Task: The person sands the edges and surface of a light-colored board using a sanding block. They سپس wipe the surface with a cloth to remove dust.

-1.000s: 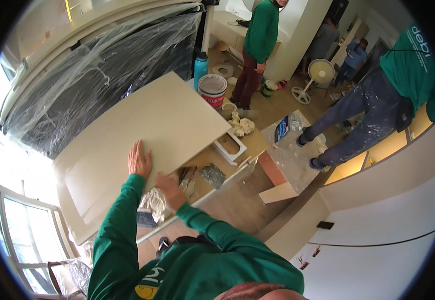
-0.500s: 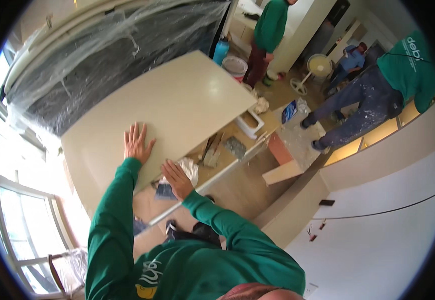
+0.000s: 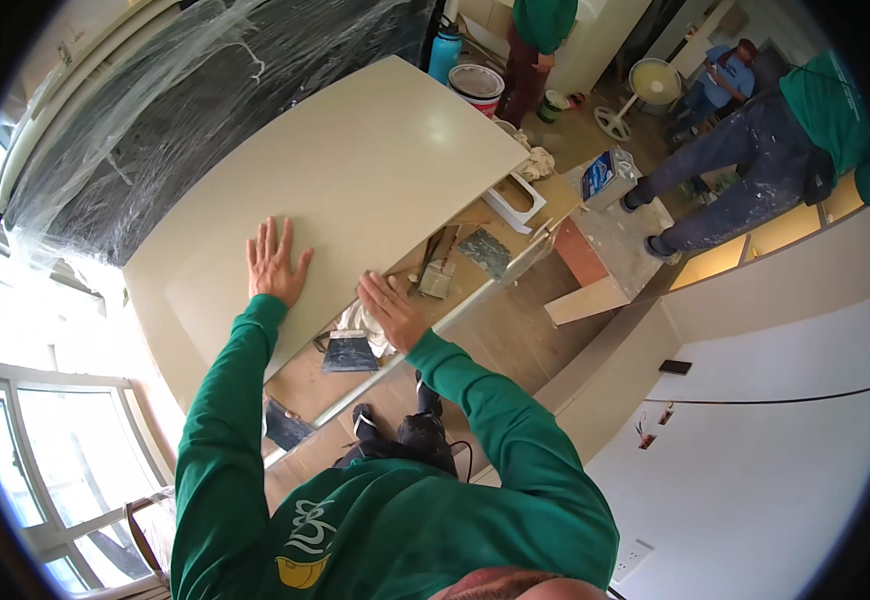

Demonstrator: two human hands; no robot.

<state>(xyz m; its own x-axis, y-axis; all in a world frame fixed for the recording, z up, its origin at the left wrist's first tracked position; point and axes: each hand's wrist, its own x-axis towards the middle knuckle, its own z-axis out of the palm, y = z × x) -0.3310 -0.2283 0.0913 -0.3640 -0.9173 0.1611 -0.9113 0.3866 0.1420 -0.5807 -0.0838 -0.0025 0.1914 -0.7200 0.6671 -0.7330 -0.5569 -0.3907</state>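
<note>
A large pale cream panel [image 3: 355, 170] with a smooth face spans the middle of the view. My left hand [image 3: 277, 265] lies flat on it, fingers spread, holding nothing. At the panel's near edge rests my right hand [image 3: 395, 312], its fingers stretched out and side by side over the rim. Just below that hand, a crumpled white cloth [image 3: 360, 325] and a dark flat blade [image 3: 350, 352] lie on a brown board [image 3: 305, 372]. Farther along the board are a scraper [image 3: 437, 280] and a grey speckled plate [image 3: 485, 252].
A paint-splashed platform [image 3: 635, 250] stands at the right, with a person in stained trousers [image 3: 745, 175] on it. Behind the panel hangs clear plastic sheeting [image 3: 175, 130]. A bucket [image 3: 477, 82], a blue bottle [image 3: 443, 55] and a fan [image 3: 655, 82] stand at the back.
My right hand has slid a little to the right and away along the panel's near edge. My left hand remains flat on the panel. The whole view has shifted slightly.
</note>
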